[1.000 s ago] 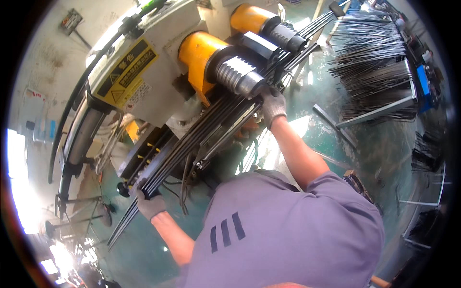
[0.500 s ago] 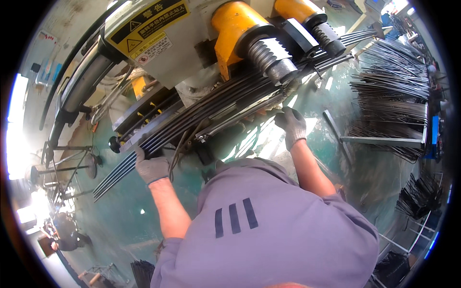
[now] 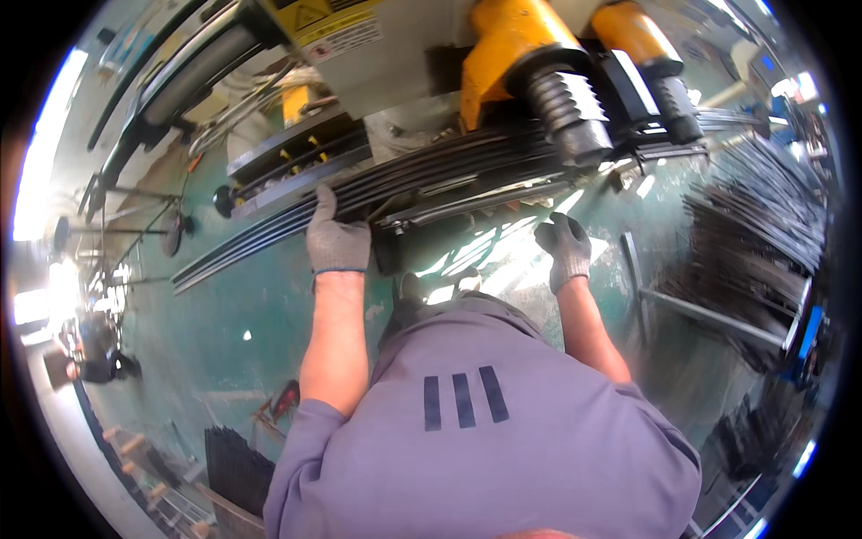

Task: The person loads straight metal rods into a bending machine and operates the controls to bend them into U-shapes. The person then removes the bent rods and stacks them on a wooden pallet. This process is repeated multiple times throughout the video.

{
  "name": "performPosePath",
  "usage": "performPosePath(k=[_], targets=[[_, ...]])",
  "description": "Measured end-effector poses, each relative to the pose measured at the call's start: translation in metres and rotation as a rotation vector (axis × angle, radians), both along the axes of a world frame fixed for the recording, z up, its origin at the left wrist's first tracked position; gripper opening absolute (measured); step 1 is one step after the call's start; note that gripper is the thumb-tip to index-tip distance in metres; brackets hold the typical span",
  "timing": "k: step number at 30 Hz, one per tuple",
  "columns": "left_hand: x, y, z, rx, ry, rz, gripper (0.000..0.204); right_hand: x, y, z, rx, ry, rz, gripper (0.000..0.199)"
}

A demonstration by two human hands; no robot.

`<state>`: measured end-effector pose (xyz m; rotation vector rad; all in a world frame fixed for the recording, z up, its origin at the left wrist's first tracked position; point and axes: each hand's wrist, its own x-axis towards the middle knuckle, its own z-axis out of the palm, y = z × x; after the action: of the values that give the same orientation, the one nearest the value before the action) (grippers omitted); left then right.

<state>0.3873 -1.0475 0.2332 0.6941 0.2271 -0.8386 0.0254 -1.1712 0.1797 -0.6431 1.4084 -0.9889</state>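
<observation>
A bundle of long dark metal rods [image 3: 260,242] lies across the machine's front, its free ends jutting out at the left. My left hand [image 3: 337,238], in a grey knit glove, is closed around the rods, thumb over the top and fingers partly hidden. To the right, my right hand [image 3: 567,253], gloved with dark fingertips, is held below the machine's rail [image 3: 480,199]. Its fingers are curled in, and nothing sticks out of them. Two yellow machine heads with ridged metal cylinders [image 3: 567,112] stand above the rods.
Thin rods are piled on a metal rack [image 3: 718,316] at the right. A padded black arm [image 3: 193,85] and a tray-like machine part [image 3: 301,171] are at the upper left. Another person [image 3: 94,346] is at the far left. More dark rods [image 3: 235,467] stand at the lower left.
The view has turned, and the machine appears farther right. My left hand is farther from the rods' free ends. My right hand has drawn away from the rail, its fingers still curled.
</observation>
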Motion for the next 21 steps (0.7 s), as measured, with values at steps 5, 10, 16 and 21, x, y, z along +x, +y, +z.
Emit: performPosePath(k=[5, 10, 16, 21], targets=[[-0.007, 0.022, 0.021, -0.288, 0.021, -0.159, 0.048, -0.024, -0.007, -0.067, 0.113, 0.028, 0.170, 0.029], [0.091, 0.114, 0.024, -0.332, -0.053, 0.012, 0.058, -0.042, 0.024, -0.090, 0.170, 0.190, 0.049, 0.016], [0.261, 0.254, -0.008, 0.002, -0.200, 0.454, 0.049, -0.057, 0.077, -0.118, 0.276, 0.392, 0.088, 0.019], [0.318, 0.304, 0.003, 0.203, -0.181, 0.462, 0.043, -0.042, 0.119, -0.135, 0.345, 0.502, 0.184, 0.023]])
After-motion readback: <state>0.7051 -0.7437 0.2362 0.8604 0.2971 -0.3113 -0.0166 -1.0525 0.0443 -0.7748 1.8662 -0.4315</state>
